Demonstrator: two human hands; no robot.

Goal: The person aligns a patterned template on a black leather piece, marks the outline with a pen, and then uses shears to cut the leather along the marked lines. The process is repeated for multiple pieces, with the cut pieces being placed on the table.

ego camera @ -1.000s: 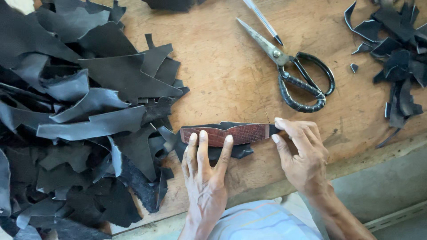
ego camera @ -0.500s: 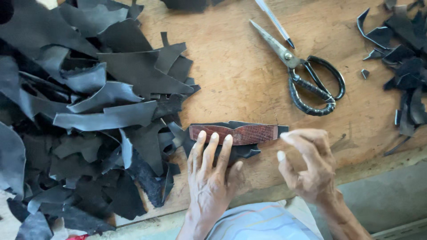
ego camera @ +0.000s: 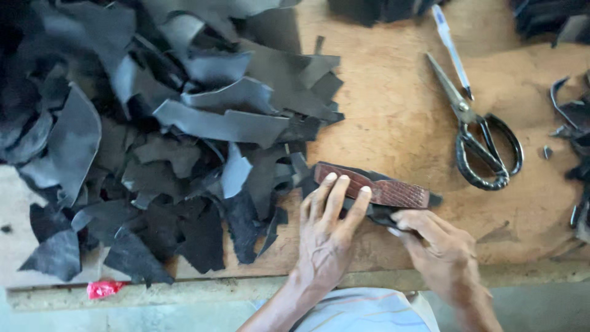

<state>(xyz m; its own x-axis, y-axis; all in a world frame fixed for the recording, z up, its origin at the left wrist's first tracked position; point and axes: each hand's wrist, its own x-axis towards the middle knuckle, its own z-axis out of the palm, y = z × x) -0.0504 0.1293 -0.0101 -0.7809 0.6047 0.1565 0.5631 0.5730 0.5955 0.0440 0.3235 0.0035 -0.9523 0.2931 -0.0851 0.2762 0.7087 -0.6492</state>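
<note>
this looks like a small leather-working workshop. a worn, scratched light-brown wooden counter (ego camera: 399,123) carries a large heap of black irregular leather offcuts (ego camera: 166,135) covering most of its left side, with more black scraps (ego camera: 571,129) at the right edge. a pair of heavy metal shears with dark looped handles (ego camera: 482,138) lies on the bare wood, a slim white pen (ego camera: 452,49) just beside its blades. a reddish-brown textured leather strip (ego camera: 384,190) lies on a black cut piece near the front edge.

Right hand (ego camera: 439,249) dropped below the brown strip (ego camera: 384,189).
</note>
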